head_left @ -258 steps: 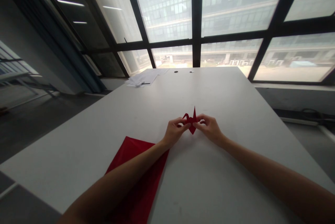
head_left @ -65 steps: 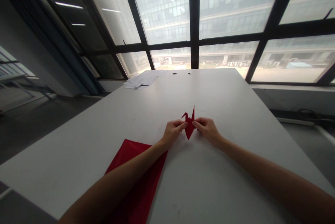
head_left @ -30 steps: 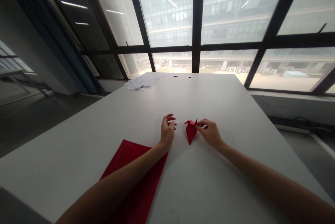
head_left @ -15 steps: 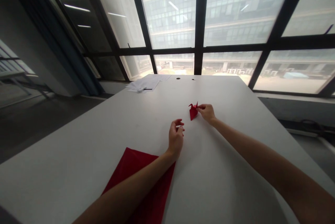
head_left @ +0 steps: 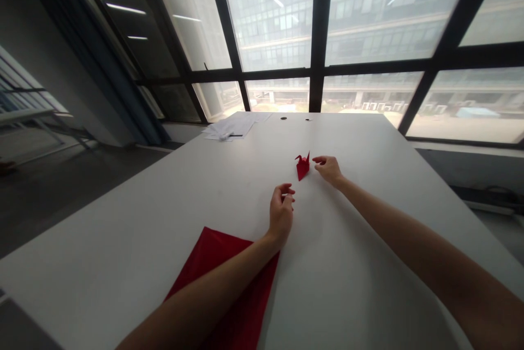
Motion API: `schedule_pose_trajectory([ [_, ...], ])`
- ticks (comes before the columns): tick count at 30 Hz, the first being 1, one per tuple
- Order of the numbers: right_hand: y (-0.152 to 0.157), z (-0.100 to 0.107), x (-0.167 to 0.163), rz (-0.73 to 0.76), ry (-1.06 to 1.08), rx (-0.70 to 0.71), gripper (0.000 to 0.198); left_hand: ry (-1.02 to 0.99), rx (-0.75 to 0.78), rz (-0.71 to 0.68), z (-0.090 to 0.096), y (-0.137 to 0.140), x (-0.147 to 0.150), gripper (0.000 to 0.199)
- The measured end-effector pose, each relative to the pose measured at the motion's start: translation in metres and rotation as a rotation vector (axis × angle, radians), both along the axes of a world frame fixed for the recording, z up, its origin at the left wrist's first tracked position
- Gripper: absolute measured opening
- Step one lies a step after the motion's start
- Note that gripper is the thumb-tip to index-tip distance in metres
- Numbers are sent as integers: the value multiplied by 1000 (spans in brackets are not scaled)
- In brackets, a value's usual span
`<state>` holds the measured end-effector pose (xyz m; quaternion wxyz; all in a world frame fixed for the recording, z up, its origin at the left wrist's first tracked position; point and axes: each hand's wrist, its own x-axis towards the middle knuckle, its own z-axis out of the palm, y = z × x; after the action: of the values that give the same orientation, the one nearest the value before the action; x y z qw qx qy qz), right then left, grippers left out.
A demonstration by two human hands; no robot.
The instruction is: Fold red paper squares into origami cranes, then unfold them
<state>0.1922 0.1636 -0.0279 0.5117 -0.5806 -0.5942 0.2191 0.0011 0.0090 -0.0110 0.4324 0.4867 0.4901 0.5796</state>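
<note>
head camera: a red paper crane (head_left: pixel 302 167) sits on the white table (head_left: pixel 123 230), just beside the right hand (head_left: pixel 328 169), fingers slightly parted; the left hand's (head_left: pixel 281 213) fingers curl loosely, unclosed.

- A red paper crane (head_left: pixel 302 168) sits on the white worktop (head_left: pixel 164 213).
- The right hand (head_left: pixel 328 168) is just right of the crane, apart from it, fingers bent.
- Nearer the camera than the crane, the left hand (head_left: pixel 281 211) has loosely curled fingers.
- Left of and nearer than the crane, red paper (head_left: pixel 213 251) lies partly hidden by the left forearm (head_left: pixel 229 284).
- White papers (head_left: pixel 229 125) lie beyond the crane, leftward.
</note>
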Motion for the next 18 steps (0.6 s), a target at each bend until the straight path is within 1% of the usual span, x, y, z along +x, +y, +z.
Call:
schedule_pose_trajectory([
  [4, -18, 4, 10, -66, 25, 3, 31, -34, 3, 8, 0, 1, 0, 28],
  [6, -39, 8, 6, -78, 32, 14, 31, -63, 2, 10, 0, 1, -1, 27],
  [8, -71, 12, -6, -43, 25, 36, 28, -92, -9, 21, 1, 2, -2, 27],
  [10, -114, 18, -25, 40, -2, 51, 21, -114, -41, 50, 2, 5, -1, 28],
  [11, -139, 21, -35, 109, -24, 60, 18, -129, -67, 70, 3, 7, 1, 28],
  [13, -189, 28, -55, 333, -135, 100, 16, -200, -131, 105, 7, 14, 7, 26],
  [15, -232, 34, -71, 482, -288, 123, 13, -318, -187, 99, 14, 24, 14, 25],
  [16, -248, 36, -77, 537, -378, 136, 10, -387, -182, 66, 18, 29, 16, 26],
  [17, -260, 38, -81, 563, -460, 141, 13, -418, -167, 32, 23, 34, 18, 27],
  [18, -268, 39, -83, 579, -526, 135, 21, -431, -145, 7, 29, 39, 18, 28],
])
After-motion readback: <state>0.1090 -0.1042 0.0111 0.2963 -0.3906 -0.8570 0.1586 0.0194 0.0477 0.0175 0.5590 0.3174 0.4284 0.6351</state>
